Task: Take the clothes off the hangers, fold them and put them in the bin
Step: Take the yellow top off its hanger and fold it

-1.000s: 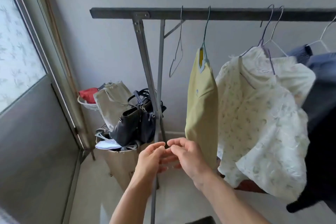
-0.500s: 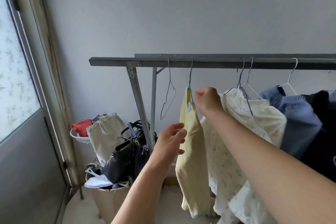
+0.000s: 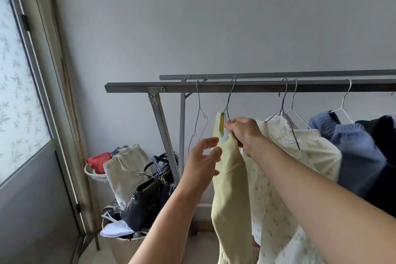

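A grey metal rack [image 3: 257,87] runs across the wall, its front rail carrying five wire hangers. Counting from the rail's left end: one bare hanger [image 3: 198,122], one green-wired hanger [image 3: 229,100] holding a pale yellow garment [image 3: 230,188], then two hangers [image 3: 288,109] close together under a cream floral garment [image 3: 300,156], and one white hanger [image 3: 344,103] with a blue knit garment [image 3: 353,148]. A dark garment [image 3: 383,133] hangs at the rail's right end; its hanger cannot be made out.

So four garments show on the rack. The pale yellow one hangs edge-on, second from the left end, still on its hanger, with its neck opening facing the camera.

The right hand [image 3: 243,133] is at the top of the pale yellow garment, fingers curled and pinching the fabric at the collar, right where the green wire enters the neck. The left hand [image 3: 202,162] is beside the same garment, lower and to its left, fingers spread and relaxed, fingertips near or just touching the cloth; it grips nothing.

Below the rail's left end, by the rack's slanted leg, one woven basket [image 3: 126,246] holds a black handbag [image 3: 147,201], a beige cloth bag [image 3: 124,169] and some white papers [image 3: 116,229]. Behind it one small white basket [image 3: 94,174] holds a red item [image 3: 98,159]. A frosted patterned door [image 3: 19,92] stands at the left.
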A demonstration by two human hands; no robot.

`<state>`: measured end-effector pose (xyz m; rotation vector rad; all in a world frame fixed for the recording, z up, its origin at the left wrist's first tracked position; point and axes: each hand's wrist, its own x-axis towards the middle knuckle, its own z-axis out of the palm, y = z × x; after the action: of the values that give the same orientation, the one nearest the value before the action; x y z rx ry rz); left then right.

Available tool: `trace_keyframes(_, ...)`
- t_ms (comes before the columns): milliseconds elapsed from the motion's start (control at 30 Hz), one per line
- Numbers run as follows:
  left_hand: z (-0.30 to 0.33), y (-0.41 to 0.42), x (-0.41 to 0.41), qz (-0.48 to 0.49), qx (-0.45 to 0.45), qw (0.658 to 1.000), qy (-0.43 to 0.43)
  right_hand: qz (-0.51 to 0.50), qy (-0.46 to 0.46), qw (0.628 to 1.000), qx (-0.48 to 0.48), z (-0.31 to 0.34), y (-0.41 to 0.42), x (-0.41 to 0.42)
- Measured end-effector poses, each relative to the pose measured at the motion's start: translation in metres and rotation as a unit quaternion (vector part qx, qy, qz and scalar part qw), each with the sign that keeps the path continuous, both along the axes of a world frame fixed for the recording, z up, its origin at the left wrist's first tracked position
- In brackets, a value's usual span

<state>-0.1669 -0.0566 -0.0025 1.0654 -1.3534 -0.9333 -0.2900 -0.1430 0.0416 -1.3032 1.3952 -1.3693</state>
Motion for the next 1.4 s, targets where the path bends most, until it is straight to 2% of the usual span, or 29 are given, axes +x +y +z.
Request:
trace_keyframes(67, 0.005, -0.002, -0.002, 0.002, -0.013, 1.0, -0.001, 0.013, -0.016, 1.0, -0.004, 0.009, 0.005, -0.001)
trace_keyframes(200, 0.013, -0.002, -0.01, -0.007, -0.03, 0.999, 0.021, 0.024, 0.022, 0.999, -0.032, 0.036, 0.022, -0.002)
trace_keyframes(267, 0.017, 0.0, -0.013, -0.031, -0.042, 0.998, 0.039, 0.046, 0.047, 0.997, -0.036, 0.04, 0.037, -0.002)
trace_keyframes(367, 0.022, 0.004, -0.012, -0.075, -0.034, 0.996, 0.022, 0.065, 0.073, 0.995, -0.031, 0.035, 0.055, -0.004)
trace_keyframes(433, 0.025, 0.008, -0.008, -0.085, -0.024, 0.996, -0.013, 0.069, 0.085, 0.994, -0.022, 0.03, 0.065, -0.007)
trace_keyframes(500, 0.027, 0.011, -0.004, -0.086, -0.011, 0.993, -0.084, 0.064, 0.093, 0.994, -0.01, 0.023, 0.071, -0.01)
trace_keyframes(633, 0.032, 0.015, -0.005, -0.03, -0.021, 0.977, -0.21, 0.034, 0.081, 0.996, 0.024, 0.007, 0.077, -0.012)
trace_keyframes(733, 0.035, 0.022, -0.007, -0.009, -0.051, 0.971, -0.234, 0.018, 0.051, 0.998, 0.035, -0.002, 0.077, -0.008)
trace_keyframes(800, 0.035, 0.033, -0.01, -0.06, -0.074, 0.969, -0.229, 0.015, 0.017, 0.999, 0.025, -0.001, 0.076, -0.007)
trace_keyframes(900, 0.033, 0.053, -0.011, -0.165, -0.085, 0.935, -0.304, -0.011, 0.017, 0.999, 0.026, 0.004, 0.074, -0.012)
trace_keyframes(967, 0.029, 0.056, -0.006, -0.184, -0.073, 0.911, -0.361, -0.002, 0.025, 0.999, 0.047, 0.009, 0.075, -0.016)
trace_keyframes(1033, 0.021, 0.05, 0.001, -0.168, -0.041, 0.905, -0.389, 0.037, 0.029, 0.995, 0.087, 0.017, 0.08, -0.021)
trace_keyframes(1067, 0.016, 0.045, 0.005, -0.151, -0.02, 0.912, -0.381, 0.052, 0.066, 0.991, 0.101, 0.022, 0.083, -0.023)
trace_keyframes(1133, 0.003, 0.034, 0.01, -0.102, 0.018, 0.932, -0.347, 0.067, 0.206, 0.971, 0.098, 0.039, 0.092, -0.028)
trace_keyframes(1233, -0.02, 0.018, 0.012, -0.031, 0.072, 0.958, -0.277, 0.087, 0.4, 0.909, 0.077, 0.071, 0.11, -0.03)
trace_keyframes(1300, -0.033, 0.01, 0.015, 0.0, 0.11, 0.966, -0.234, 0.098, 0.447, 0.886, 0.08, 0.093, 0.121, -0.032)
trace_keyframes(1400, -0.049, 0.005, 0.025, 0.031, 0.167, 0.97, -0.171, 0.057, 0.414, 0.907, 0.044, 0.113, 0.118, -0.034)
